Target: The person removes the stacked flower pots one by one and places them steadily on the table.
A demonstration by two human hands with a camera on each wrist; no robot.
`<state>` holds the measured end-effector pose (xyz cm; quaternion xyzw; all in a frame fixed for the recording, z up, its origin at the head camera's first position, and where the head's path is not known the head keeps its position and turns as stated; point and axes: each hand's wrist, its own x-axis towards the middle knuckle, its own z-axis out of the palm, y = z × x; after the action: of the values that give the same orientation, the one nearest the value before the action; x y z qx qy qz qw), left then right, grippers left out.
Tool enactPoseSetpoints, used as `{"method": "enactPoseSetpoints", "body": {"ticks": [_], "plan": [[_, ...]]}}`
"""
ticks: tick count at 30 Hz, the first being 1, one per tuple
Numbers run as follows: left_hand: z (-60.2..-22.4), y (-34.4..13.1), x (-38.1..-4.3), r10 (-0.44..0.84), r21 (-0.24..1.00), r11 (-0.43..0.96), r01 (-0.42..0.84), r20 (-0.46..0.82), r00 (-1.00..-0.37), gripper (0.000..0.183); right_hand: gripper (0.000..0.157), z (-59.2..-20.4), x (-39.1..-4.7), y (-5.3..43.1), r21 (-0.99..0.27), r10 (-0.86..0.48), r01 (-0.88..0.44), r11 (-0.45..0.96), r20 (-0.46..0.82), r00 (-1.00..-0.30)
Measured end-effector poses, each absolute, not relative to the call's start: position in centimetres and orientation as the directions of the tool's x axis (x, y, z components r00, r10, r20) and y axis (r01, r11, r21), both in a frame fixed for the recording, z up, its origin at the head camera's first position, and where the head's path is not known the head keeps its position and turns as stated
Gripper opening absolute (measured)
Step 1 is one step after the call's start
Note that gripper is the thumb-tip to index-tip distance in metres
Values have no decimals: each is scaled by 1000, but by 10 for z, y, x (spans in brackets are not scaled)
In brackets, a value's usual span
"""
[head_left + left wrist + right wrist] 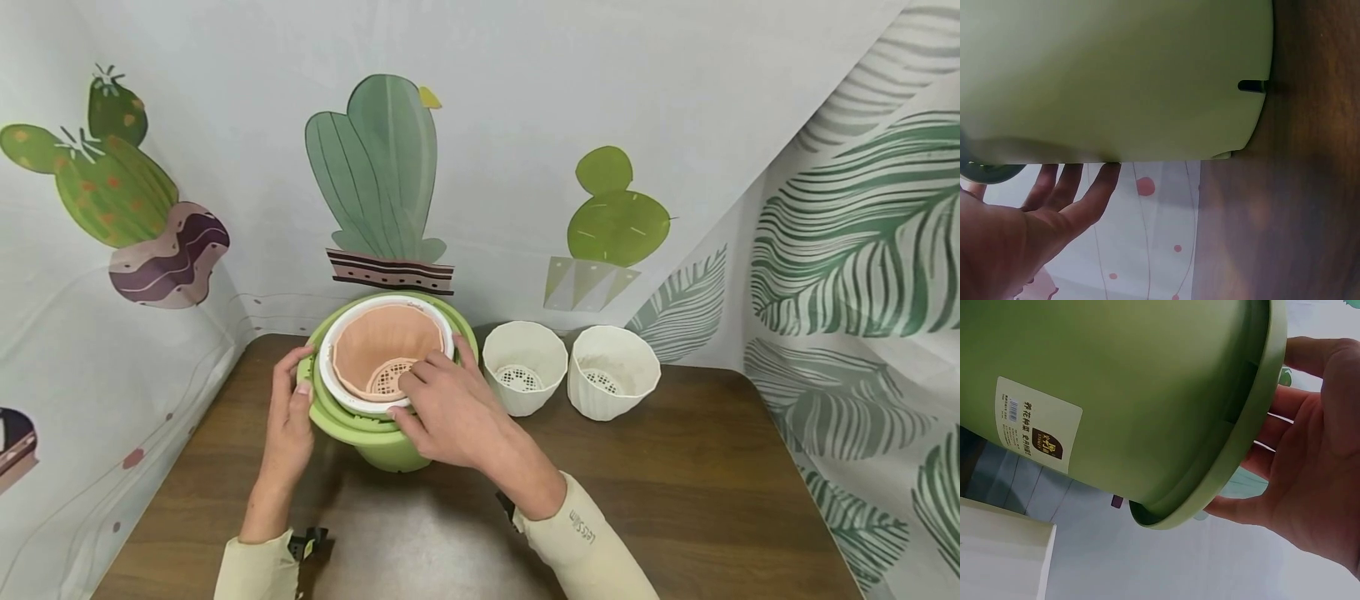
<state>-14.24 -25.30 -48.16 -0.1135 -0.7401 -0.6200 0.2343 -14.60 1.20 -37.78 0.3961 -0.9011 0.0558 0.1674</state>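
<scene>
A large green flower pot [392, 454] stands upright on the table and holds a nested stack. Inside it sit another green rim, a white flower pot [327, 367] and, innermost, a peach flower pot [367, 337] with a perforated bottom. My left hand [288, 417] grips the green pot's left rim, its thumb on top; fingers [1094, 200] touch the outer wall in the left wrist view. My right hand [461, 408] reaches over the stack's near right side. Its fingers bend into the peach pot while the thumb lies at the white rim. The fingertips are partly hidden.
Two white fluted pots, a left one [525, 400] and a right one [607, 404], stand beside the stack on the wooden table [675, 500]. A cloth printed with cacti [510, 150] hangs behind. The green pot carries a paper label [1038, 425].
</scene>
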Motion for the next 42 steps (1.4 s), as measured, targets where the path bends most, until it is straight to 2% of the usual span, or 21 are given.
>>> {"method": "enactPoseSetpoints", "body": {"ticks": [11,26,42], "plan": [[-482,-250,-142,-185,870,265,416,470,-863,46,29,-375,-146,12,50,-697,-731,681,352,-625],[-480,-250,-140,-198,876,285,389,451,-870,46,32,-369,-147,12,3,-678,-732,682,379,-630],[-481,-250,-139,-197,878,274,391,450,-871,46,28,-368,-151,14,-16,-658,-789,614,543,-522]]}}
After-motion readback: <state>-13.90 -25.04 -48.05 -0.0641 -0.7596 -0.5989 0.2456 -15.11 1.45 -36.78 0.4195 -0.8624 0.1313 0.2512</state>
